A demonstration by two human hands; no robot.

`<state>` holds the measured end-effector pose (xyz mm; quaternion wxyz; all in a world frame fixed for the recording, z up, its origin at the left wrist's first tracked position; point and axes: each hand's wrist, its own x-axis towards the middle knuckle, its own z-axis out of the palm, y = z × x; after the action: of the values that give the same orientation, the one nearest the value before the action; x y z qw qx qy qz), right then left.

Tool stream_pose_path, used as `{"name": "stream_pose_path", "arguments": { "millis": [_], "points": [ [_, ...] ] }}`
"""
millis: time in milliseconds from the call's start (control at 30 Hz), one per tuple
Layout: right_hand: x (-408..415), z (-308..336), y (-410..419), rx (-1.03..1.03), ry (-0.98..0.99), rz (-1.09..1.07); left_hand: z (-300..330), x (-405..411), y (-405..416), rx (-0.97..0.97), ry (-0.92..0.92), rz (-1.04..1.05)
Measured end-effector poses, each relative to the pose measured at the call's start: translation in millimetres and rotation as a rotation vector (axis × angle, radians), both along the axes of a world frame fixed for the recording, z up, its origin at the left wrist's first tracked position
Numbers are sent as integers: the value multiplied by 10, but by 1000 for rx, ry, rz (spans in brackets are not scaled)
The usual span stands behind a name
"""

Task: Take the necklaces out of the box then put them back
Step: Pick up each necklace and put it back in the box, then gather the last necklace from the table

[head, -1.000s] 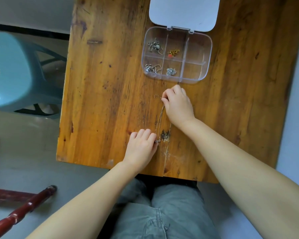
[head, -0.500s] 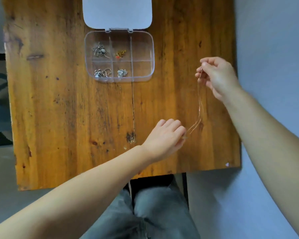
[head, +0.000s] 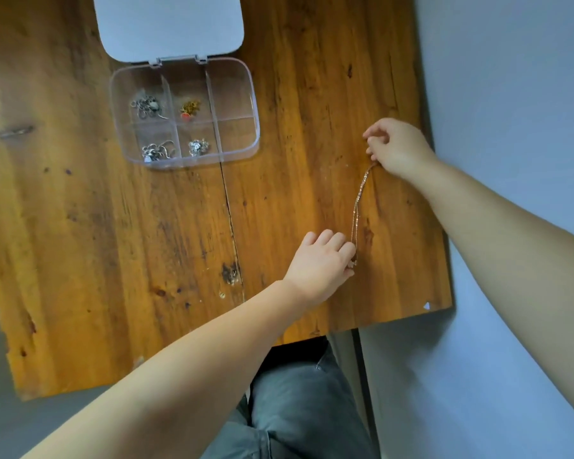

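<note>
A thin gold necklace (head: 358, 207) lies stretched along the right side of the wooden table (head: 80, 226). My right hand (head: 396, 147) pinches its far end and my left hand (head: 322, 263) pinches its near end by the pendant. The clear compartment box (head: 251, 94) stands open at the back, its white lid (head: 171, 24) folded away. Silver necklaces fill the two left compartments (head: 146, 106) (head: 156, 150). A gold one with a red charm (head: 189, 111) and a small silver one (head: 198, 148) sit in the middle compartments. The two right compartments hold nothing.
The table's right edge runs close to a pale wall (head: 511, 94), just beyond my right hand. A dark crack (head: 231, 223) runs down the tabletop from the box. My grey trousers (head: 299, 409) show below the table's near edge.
Both hands carried the gold necklace from below the box to the table's right side. It hung slack in the air half a second ago and now lies straight on the wood.
</note>
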<state>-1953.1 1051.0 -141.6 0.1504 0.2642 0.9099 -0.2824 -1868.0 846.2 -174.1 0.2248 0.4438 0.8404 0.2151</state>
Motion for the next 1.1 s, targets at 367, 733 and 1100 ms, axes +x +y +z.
{"name": "stream_pose_path", "arguments": {
  "millis": [367, 733, 1100],
  "points": [
    [-1361, 359, -600, -123, 117, 132, 593, -2307, -1465, 132, 298, 808],
    [-1981, 221, -1154, -548, 107, -330, 623, -3295, -1443, 277, -524, 1236],
    [-1089, 472, -1099, -186, 349, 242, 670, -2652, -1934, 361, -273, 939]
  ]
}}
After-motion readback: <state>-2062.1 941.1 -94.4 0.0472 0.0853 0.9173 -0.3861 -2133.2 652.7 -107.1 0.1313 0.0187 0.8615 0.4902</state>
